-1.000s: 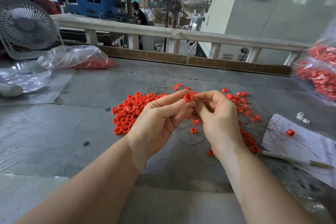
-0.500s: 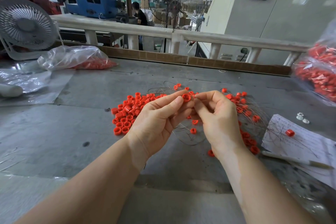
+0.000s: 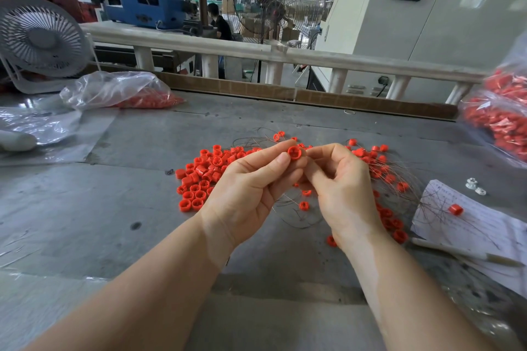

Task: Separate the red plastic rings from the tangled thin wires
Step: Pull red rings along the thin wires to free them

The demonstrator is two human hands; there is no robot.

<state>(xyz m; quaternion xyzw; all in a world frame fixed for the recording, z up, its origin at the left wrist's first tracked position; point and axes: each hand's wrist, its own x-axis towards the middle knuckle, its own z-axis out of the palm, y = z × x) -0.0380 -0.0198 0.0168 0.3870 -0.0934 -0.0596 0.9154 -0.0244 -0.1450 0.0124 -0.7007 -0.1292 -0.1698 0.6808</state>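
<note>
Your left hand (image 3: 251, 188) is pinching a red ring (image 3: 294, 152); your right hand (image 3: 342, 191), fingers curled, is touching it above the wires (image 3: 296, 219).

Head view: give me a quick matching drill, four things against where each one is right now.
Things:
1. held ring
2. loose ring pile
3. lone ring
4. clear bag of rings

Places:
A. on the paper sheet
B. far left of the table, by the white fan
C. pinched in the left hand, with the right hand at it
D. on the table left of the hands

Pairs: 1-C, 2-D, 3-A, 4-B
</note>
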